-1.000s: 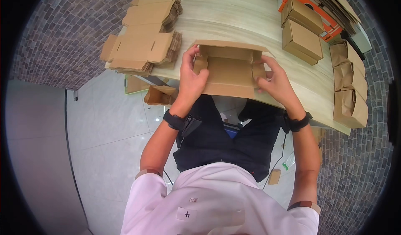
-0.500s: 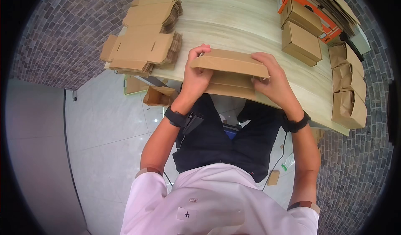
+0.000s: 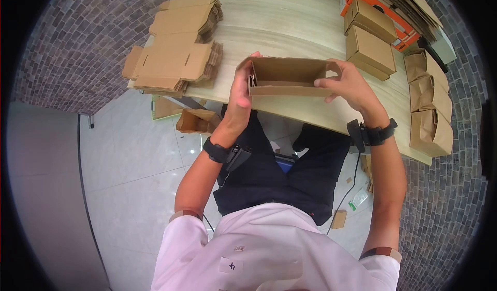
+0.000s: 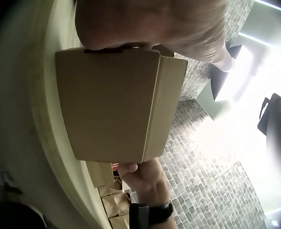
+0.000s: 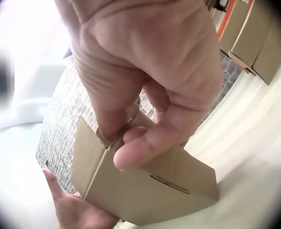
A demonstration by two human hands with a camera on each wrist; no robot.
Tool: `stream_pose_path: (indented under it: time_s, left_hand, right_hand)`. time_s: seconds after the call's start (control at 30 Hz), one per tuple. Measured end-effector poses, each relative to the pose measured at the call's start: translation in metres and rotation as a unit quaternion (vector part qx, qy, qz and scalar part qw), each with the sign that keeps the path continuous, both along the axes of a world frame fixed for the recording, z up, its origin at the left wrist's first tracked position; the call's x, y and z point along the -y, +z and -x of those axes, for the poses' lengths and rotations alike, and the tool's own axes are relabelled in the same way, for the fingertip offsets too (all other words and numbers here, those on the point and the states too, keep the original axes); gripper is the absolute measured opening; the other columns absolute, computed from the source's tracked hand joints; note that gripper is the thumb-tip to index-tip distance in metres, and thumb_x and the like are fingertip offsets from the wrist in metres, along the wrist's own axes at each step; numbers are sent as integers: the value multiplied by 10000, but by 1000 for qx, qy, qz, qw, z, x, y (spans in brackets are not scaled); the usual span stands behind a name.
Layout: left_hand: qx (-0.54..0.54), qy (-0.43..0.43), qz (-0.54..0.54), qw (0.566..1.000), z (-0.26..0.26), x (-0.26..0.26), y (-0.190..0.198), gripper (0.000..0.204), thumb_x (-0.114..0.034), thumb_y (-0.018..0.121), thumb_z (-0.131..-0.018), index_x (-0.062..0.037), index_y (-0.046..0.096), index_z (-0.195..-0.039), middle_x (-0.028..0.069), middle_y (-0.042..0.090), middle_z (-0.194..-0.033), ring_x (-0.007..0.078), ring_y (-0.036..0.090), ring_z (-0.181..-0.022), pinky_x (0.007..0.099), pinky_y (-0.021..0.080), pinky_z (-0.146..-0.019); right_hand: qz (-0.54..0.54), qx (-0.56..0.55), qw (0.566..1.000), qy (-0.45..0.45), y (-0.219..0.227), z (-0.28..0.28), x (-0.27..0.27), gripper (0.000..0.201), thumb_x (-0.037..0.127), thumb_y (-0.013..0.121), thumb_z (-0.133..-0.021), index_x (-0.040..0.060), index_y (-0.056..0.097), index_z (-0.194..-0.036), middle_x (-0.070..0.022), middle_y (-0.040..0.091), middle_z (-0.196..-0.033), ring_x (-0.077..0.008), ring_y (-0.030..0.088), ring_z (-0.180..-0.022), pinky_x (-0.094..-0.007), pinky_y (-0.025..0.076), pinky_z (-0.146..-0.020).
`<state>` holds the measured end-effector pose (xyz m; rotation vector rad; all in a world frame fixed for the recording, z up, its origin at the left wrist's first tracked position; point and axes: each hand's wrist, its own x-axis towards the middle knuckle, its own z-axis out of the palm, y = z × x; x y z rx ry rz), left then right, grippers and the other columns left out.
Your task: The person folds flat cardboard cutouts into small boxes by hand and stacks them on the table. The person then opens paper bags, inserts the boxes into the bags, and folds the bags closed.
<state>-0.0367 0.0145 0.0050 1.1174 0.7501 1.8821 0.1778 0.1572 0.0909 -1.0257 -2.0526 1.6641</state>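
Note:
A brown cardboard box (image 3: 286,77) is held up above the near edge of the pale wooden table (image 3: 290,17), tilted so that its open inside faces me. My left hand (image 3: 240,92) grips its left end; the box (image 4: 116,107) fills the left wrist view under that hand (image 4: 150,24). My right hand (image 3: 348,81) pinches the right end, thumb on the outside and fingers tucked in at the corner. In the right wrist view the right hand (image 5: 145,81) holds the box (image 5: 140,183) at its top corner, with the left hand (image 5: 78,212) below.
Two stacks of flat box blanks (image 3: 178,42) lie at the table's left. Folded boxes (image 3: 370,42) sit at the right beside an orange box (image 3: 398,22) of flat cardboard. Brown paper bags (image 3: 429,105) line the right edge. More cardboard (image 3: 196,119) lies on the tiled floor.
The lid was folded down over the box half a second ago. Now the box is lifted off the table and turned, its open side facing me, both hands shifted to its ends.

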Motion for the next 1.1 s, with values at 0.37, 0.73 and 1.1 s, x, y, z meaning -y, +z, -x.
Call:
stream_pose_path:
  time_s: [0.37,0.73,1.1]
  left_hand:
    - [-93,181,156,967,-10,-19,10,441,-277,725,-940,77,612,-1179,103,686,-1044,145,624,-941,294,515,-850]
    - [-88,175,183,963,-12,-25,11,376,-263,704,-925,76,648,-1076,86,687,-963,131,609,-880,289,511,-801]
    - [-91,159,172,968,-8,-25,7,373,-262,725,-904,66,656,-1068,74,692,-958,119,611,-855,281,515,-778]
  right_hand:
    - [67,-190,979,-36,-38,-17,2,278,130,586,-1019,-25,610,-1249,-43,647,-1006,-122,661,-899,-300,606,-799]
    - [-95,-157,981,-56,-21,-24,18,347,172,539,-1068,-47,606,-1329,-66,557,-1046,-121,662,-862,-277,608,-819]
    - [-159,-110,981,-32,-10,-23,17,311,99,553,-1046,-34,632,-1316,-73,564,-1059,-121,677,-839,-256,599,-781]
